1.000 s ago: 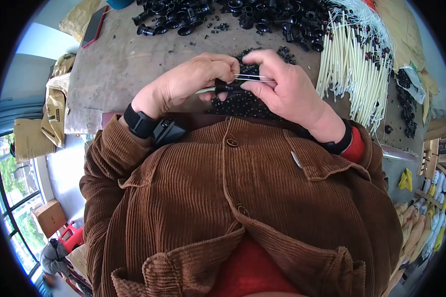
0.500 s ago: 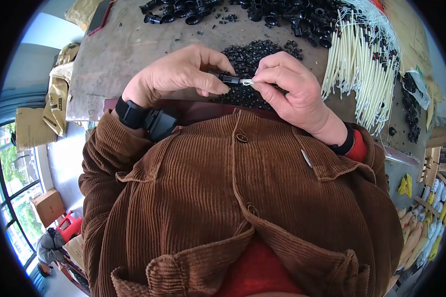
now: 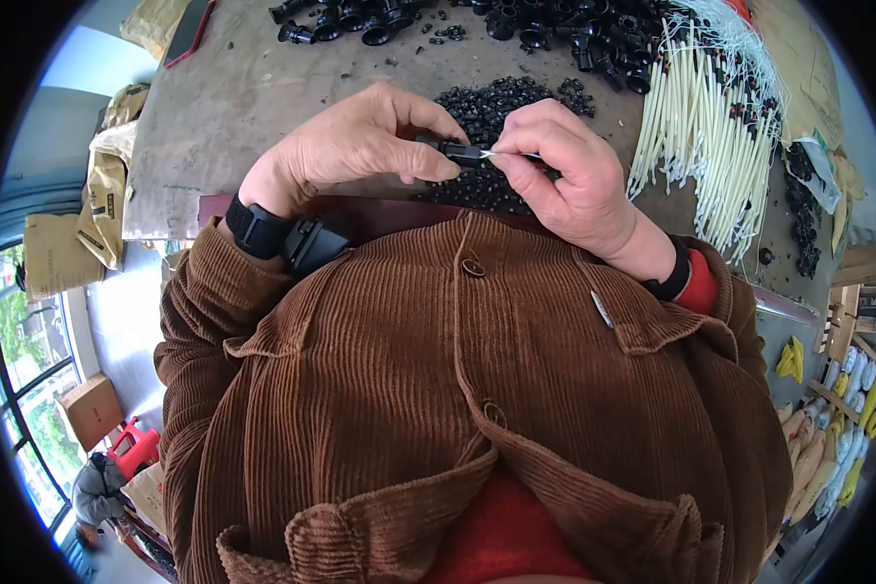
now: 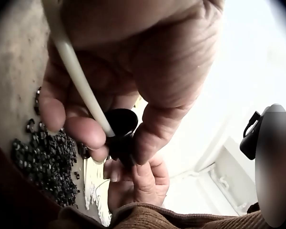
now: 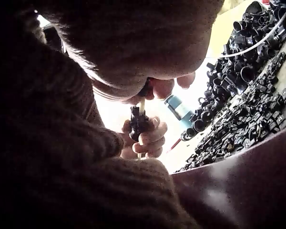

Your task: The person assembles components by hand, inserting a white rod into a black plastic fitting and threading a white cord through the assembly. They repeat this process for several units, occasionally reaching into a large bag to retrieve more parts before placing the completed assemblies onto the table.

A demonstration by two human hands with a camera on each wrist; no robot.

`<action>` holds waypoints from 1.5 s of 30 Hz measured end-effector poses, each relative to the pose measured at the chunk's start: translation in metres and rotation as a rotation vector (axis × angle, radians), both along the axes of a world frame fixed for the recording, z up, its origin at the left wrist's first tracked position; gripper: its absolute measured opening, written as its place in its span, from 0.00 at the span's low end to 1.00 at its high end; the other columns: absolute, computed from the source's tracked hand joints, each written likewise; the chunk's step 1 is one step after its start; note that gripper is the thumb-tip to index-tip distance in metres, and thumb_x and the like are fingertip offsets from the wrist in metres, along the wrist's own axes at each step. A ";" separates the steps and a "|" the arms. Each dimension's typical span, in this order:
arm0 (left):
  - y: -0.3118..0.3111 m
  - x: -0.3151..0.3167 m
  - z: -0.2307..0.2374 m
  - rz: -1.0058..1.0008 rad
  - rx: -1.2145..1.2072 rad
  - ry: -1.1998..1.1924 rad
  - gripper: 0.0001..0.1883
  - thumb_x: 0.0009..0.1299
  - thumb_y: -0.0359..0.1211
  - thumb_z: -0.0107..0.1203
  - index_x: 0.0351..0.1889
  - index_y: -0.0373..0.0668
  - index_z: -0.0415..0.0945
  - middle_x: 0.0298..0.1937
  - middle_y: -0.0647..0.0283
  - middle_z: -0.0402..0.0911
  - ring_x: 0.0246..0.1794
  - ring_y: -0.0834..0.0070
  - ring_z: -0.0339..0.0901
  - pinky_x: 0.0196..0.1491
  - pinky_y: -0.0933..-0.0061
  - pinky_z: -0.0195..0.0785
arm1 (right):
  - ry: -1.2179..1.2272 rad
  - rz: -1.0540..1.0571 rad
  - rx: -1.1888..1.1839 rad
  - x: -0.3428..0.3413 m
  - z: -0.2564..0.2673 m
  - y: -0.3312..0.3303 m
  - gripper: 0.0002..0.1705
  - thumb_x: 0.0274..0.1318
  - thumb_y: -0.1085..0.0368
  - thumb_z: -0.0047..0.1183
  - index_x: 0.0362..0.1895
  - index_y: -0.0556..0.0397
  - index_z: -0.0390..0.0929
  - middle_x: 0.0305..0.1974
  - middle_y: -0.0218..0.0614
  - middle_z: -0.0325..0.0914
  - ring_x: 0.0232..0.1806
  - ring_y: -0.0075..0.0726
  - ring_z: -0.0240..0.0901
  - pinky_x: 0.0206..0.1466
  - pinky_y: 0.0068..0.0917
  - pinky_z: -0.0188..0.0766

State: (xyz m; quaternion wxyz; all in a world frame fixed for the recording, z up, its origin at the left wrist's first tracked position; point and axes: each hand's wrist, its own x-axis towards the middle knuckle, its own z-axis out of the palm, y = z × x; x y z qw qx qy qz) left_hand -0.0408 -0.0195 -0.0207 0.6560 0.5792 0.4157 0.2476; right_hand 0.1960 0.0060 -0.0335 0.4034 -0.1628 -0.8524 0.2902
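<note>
The left hand [image 3: 365, 138] grips a black fitting [image 3: 462, 152] between thumb and fingers. In the left wrist view, a pale tube [image 4: 81, 74] runs along the palm into the flared end of the black fitting [image 4: 121, 122]. At the fitting's other end, the right hand [image 3: 574, 175] pinches a thin white strand, with its fingertips close to the fitting. In the right wrist view, a short pale piece [image 5: 142, 105] spans from the fitting [image 5: 137, 123] to the right fingertips, where something dark also shows. What lies inside the fitting is hidden.
Small black parts [image 3: 496, 107] lie heaped just beyond the hands, with larger black fittings [image 3: 594, 34] farther back. A bundle of pale tubes with strings [image 3: 720, 136] lies at the right. A phone [image 3: 190, 34] rests at the table's left edge.
Earlier the right hand held two white strands stretched alongside the fitting; then a small white loop showed at its end. Now the fingertips are closer to that end and only a short strand shows.
</note>
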 end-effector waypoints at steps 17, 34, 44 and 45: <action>0.000 0.017 -0.015 0.054 0.337 0.002 0.13 0.64 0.33 0.63 0.43 0.34 0.80 0.32 0.66 0.81 0.30 0.84 0.74 0.37 0.82 0.70 | -0.410 0.038 -0.116 -0.002 -0.009 -0.004 0.35 0.59 0.71 0.50 0.67 0.56 0.50 0.46 0.54 0.77 0.47 0.55 0.77 0.45 0.39 0.75; -0.010 0.030 0.000 -0.020 1.158 0.466 0.05 0.65 0.30 0.56 0.35 0.39 0.75 0.28 0.58 0.78 0.27 0.61 0.77 0.30 0.67 0.71 | -0.463 0.030 -0.412 0.005 0.003 -0.004 0.38 0.57 0.72 0.49 0.69 0.56 0.47 0.39 0.52 0.78 0.43 0.50 0.78 0.48 0.35 0.71; -0.016 0.032 0.000 -0.141 1.059 0.559 0.06 0.64 0.28 0.54 0.36 0.39 0.71 0.29 0.56 0.75 0.29 0.56 0.75 0.34 0.62 0.70 | -0.437 0.126 -0.517 0.011 0.009 -0.004 0.36 0.56 0.73 0.49 0.68 0.56 0.50 0.38 0.49 0.78 0.42 0.49 0.78 0.46 0.34 0.70; -0.017 0.033 0.001 -0.141 1.056 0.557 0.06 0.64 0.28 0.54 0.36 0.39 0.71 0.29 0.56 0.75 0.29 0.56 0.75 0.34 0.62 0.70 | -0.425 0.119 -0.514 0.010 0.007 -0.004 0.34 0.56 0.73 0.49 0.66 0.56 0.52 0.38 0.48 0.79 0.42 0.48 0.78 0.46 0.34 0.70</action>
